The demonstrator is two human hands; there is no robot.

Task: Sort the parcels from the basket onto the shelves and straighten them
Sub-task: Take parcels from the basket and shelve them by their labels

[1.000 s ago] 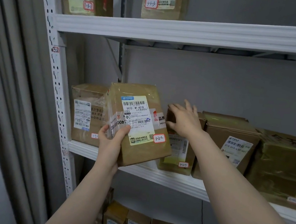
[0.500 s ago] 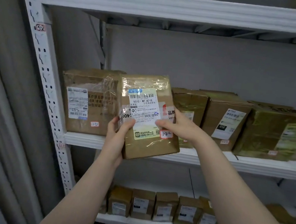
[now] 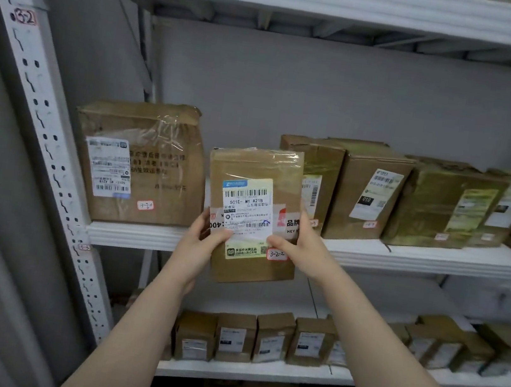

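The left grip (image 3: pixel 198 244), a bare hand, pinches the lower left edge of a flat brown parcel (image 3: pixel 257 173), thumb on the front face and fingers wrapped behind. The right grip (image 3: pixel 302 250) clamps the lower right edge the same way, thumb beside a red-bordered sticker (image 3: pixel 277 255) that reads 3-2-2. The parcel is upright with its shipping label (image 3: pixel 247 205) facing out. It hangs in the air in front of the middle shelf (image 3: pixel 403 257), its bottom below the shelf lip and its top across the gap between a large taped carton (image 3: pixel 150 177) on the left and a narrow box (image 3: pixel 320 170) on the right.

More cartons (image 3: pixel 370 194) stand side by side further right on that shelf, labels forward. The lower shelf (image 3: pixel 253 375) carries a tidy row of small boxes (image 3: pixel 265 337). The upright post bears a tag (image 3: pixel 25 17) marked 3-2, which seems to match the sticker.

Much of the sorting looks done, as both shelves are well stocked. This parcel is not yet placed: it probably belongs in that gap, then needs squaring with its neighbours. The basket is out of view, so I cannot tell how many parcels are left.
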